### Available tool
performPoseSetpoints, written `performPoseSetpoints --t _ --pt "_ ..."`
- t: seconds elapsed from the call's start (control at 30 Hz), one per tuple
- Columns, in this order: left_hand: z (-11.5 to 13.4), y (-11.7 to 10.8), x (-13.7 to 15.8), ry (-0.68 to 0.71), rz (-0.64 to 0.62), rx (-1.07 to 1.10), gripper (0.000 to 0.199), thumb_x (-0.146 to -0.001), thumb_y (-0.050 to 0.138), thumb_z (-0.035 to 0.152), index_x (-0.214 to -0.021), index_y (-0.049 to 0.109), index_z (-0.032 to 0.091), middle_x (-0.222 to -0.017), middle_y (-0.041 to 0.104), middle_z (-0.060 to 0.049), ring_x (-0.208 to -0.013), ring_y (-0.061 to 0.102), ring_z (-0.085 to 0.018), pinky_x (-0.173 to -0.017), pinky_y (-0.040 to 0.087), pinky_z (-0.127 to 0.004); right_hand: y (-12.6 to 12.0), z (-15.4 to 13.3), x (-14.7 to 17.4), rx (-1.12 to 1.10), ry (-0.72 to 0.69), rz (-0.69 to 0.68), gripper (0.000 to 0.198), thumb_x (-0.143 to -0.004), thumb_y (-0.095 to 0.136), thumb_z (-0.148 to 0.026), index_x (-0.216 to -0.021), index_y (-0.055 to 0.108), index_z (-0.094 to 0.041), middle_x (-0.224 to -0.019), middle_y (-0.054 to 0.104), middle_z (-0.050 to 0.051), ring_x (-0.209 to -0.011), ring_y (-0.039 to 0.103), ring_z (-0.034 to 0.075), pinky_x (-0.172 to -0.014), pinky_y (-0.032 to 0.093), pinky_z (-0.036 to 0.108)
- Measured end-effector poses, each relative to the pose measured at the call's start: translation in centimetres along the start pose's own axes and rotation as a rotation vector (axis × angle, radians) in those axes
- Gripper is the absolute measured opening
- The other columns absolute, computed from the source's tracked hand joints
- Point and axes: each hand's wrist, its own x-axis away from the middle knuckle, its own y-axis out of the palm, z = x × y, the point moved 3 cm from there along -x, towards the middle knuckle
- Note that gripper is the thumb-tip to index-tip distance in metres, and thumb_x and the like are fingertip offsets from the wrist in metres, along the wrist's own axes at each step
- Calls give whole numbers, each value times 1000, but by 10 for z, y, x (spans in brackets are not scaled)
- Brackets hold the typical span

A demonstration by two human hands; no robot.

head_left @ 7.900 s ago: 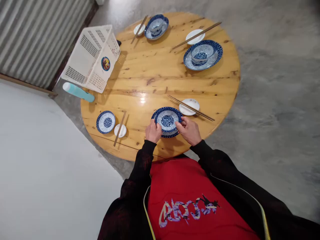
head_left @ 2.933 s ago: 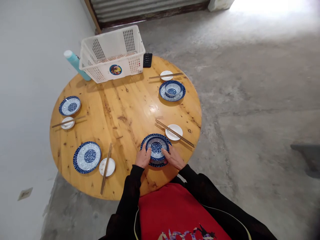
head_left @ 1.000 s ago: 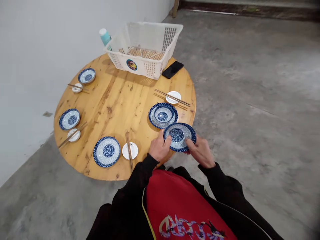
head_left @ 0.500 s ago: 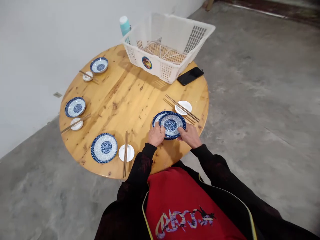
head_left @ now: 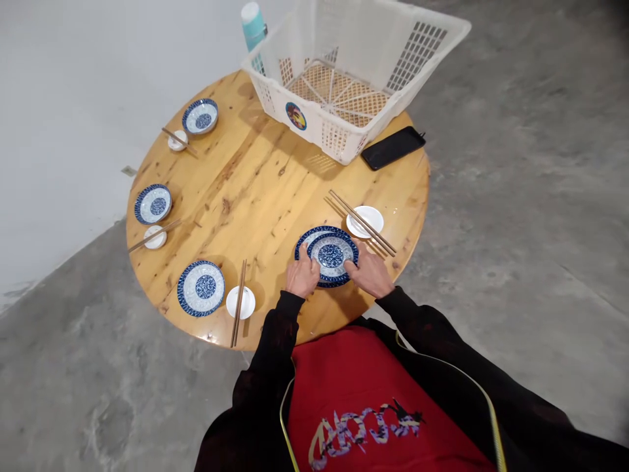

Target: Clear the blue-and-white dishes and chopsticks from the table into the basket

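Note:
Both my hands hold a blue-and-white patterned plate point(head_left: 331, 254) near the table's front edge. My left hand point(head_left: 302, 272) is closed at its left rim, thumb on the edge. My right hand point(head_left: 372, 270) grips the right rim, thumb on top and fingers partly hidden. A second plate of the same pattern point(head_left: 301, 244) shows beneath, sticking out at the upper left. Just beyond my right hand lies a small white dish point(head_left: 367, 216) with a pair of chopsticks point(head_left: 361, 221) across it.
More blue-and-white dishes, such as a plate point(head_left: 201, 288), stand around the round wooden table point(head_left: 255, 196) with white dishes and chopsticks. At the back are a white plastic basket point(head_left: 314, 128), a black phone point(head_left: 393, 148) and a turquoise bottle point(head_left: 253, 26).
The view has shifted, so the basket looks nearer. Both hands and the held plate have moved slightly left and towards me, away from the chopsticks. Both hands keep their grip.

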Motion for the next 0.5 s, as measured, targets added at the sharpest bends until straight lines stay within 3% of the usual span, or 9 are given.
performPoseSetpoints --t 0.23,0.33,0.43,0.5 --pt "-4 0 -3 -48 -32 -104 59 -106 38 30 -160 36 9 -121 77 -21 -114 74 -33 -98 53 -38 1 -8 -5 116 24 -127 63 -102 45 -30 -157 39 -1 -109 77 21 -106 73 37 -84 49 37" --pt "-7 0 -3 -81 -36 -128 57 -107 36 33 -159 40 10 -119 77 -22 -113 75 -34 -97 53 -40 0 -9 -7 114 9 -150 57 -104 44 -30 -153 45 -1 -113 77 23 -109 73 36 -85 48 36" --pt "-12 2 -4 -102 -31 -64 55 -108 34 41 -155 46 13 -121 76 -23 -116 74 -34 -101 52 -43 0 -6 -10 26 -19 -144 47 -105 43 -34 -134 60 -2 -109 76 26 -108 73 37 -85 48 37" --pt "-17 8 -7 -115 -39 82 56 -108 35 47 -152 49 15 -121 77 -20 -114 74 -33 -102 52 -43 4 -3 -11 -162 2 -200 43 -105 43 -39 -125 62 -5 -94 77 22 -96 75 33 -79 49 35"
